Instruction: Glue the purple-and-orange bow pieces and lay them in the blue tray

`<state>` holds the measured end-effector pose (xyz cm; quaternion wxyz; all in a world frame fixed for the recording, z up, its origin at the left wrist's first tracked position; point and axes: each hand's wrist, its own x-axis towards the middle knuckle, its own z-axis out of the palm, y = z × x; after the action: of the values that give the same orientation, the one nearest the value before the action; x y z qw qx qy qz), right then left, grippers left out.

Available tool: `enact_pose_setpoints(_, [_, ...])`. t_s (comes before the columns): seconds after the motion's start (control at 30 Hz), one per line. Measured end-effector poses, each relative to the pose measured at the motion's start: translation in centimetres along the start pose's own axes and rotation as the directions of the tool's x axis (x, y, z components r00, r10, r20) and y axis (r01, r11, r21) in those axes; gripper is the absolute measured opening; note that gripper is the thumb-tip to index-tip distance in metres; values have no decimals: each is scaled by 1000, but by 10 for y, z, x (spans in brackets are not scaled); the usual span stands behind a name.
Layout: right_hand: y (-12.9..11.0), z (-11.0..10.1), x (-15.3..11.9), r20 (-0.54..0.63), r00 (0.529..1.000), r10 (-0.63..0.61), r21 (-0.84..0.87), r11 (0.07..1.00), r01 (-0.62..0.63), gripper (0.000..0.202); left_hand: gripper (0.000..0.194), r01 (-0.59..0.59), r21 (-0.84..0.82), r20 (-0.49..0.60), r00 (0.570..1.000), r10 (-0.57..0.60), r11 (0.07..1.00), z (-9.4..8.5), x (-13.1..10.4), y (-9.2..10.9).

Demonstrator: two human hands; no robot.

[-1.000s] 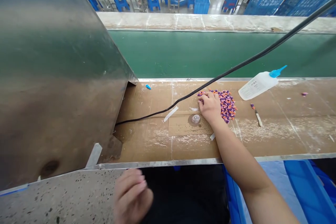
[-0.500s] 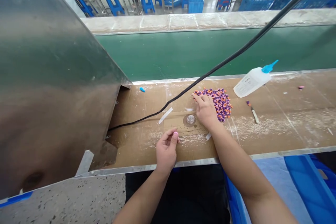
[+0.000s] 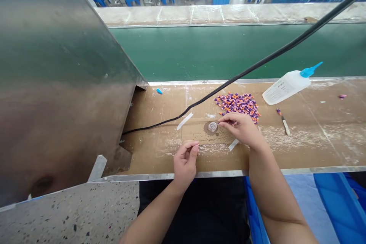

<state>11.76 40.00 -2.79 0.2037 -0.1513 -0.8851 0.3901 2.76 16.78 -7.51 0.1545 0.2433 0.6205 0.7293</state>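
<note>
My left hand (image 3: 185,162) is closed in a pinch over the front of the cardboard. A small pink piece (image 3: 197,144) barely shows at its thumb and fingertips. Just right of a small clear round dish (image 3: 212,126), my right hand (image 3: 241,127) pinches a tiny dark purple piece (image 3: 219,122), mostly covered by the fingers. The dish sits in a wet-looking patch. Behind the right hand spreads a pile of small purple-and-orange pieces (image 3: 237,103), partly hidden by that hand.
A white squeeze bottle (image 3: 286,87) with a blue nozzle leans at right, near a small pale-handled tool (image 3: 285,126). A black cable (image 3: 206,101) crosses above the cardboard. A metal panel (image 3: 71,84) stands at left; a green belt (image 3: 200,53) runs behind. A blue cap (image 3: 159,91) lies far left.
My right hand has drawn back from the pile toward me, and its fingers are now pinched beside the clear dish. My left hand keeps its pinch. The view has tilted slightly downward.
</note>
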Motion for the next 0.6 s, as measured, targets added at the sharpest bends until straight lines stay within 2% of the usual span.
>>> enact_pose_setpoints(0.37, [0, 13, 1, 16, 993, -121, -208, 971, 121, 16, 21, 18, 27, -32, 999, -17, 999, 1, 1, 4])
enact_pose_setpoints(0.6, [-7, 18, 1, 89, 971, -222, -368, 899, 239, 20, 24, 37, 16, -24, 999, -37, 999, 3, 1, 5])
